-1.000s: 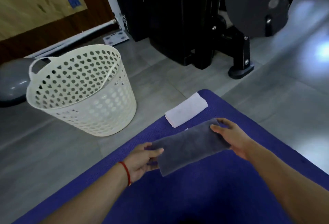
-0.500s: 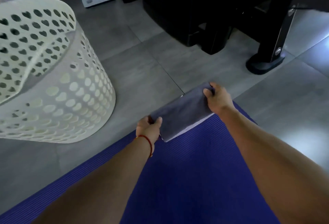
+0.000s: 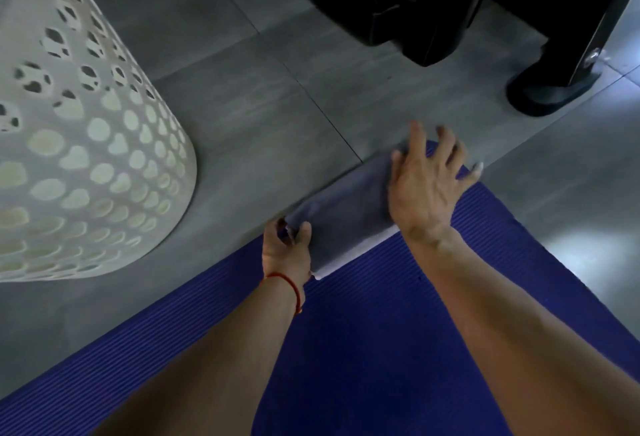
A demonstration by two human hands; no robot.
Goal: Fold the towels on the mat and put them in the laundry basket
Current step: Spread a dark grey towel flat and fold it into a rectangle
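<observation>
Your right hand (image 3: 427,189): fingers spread flat, pressing grey towel (image 3: 343,217). Left hand (image 3: 287,248) pinches its near end. Grey towel folded, stacked on white towel (image 3: 356,255) at far corner of mat (image 3: 381,349). Laundry basket (image 3: 86,158) just left, on floor. Folding looks done; both towels not yet in basket.

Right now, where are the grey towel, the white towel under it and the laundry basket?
grey towel (image 3: 341,214): head view, middle of its top face.
white towel (image 3: 360,255): head view, near edge showing under the grey one.
laundry basket (image 3: 104,144): head view, perforated side wall.
</observation>
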